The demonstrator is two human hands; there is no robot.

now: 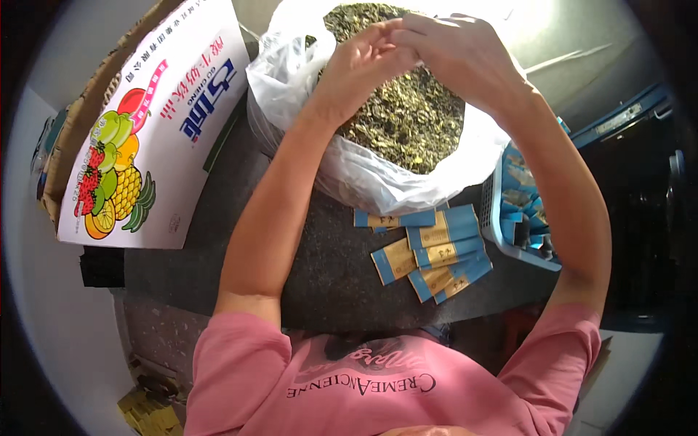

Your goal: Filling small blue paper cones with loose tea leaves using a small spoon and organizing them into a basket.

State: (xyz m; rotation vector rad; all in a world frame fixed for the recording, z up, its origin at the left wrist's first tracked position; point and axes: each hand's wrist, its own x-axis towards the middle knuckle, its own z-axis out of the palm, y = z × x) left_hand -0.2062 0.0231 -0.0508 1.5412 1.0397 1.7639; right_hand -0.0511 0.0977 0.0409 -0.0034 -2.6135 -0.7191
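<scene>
A white plastic bag (385,186) stands on the dark table, its mouth spread wide around a heap of dried leaves (411,127) that look like tea. Above the far part of the heap, my left hand (363,67) and my right hand (465,58) meet at the fingertips. Both have curled, closed fingers. Whatever they may pinch between them is hidden behind the fingers. Nearer to me, several flat blue and gold packets (443,247) lie fanned and overlapping on the table, just in front of the bag.
A blue plastic basket (496,231) with several more packets stands to the right, partly behind my right forearm. On the left a white carton (163,138) printed with fruit rises beside the bag. The dark tabletop (327,276) ends close to my body.
</scene>
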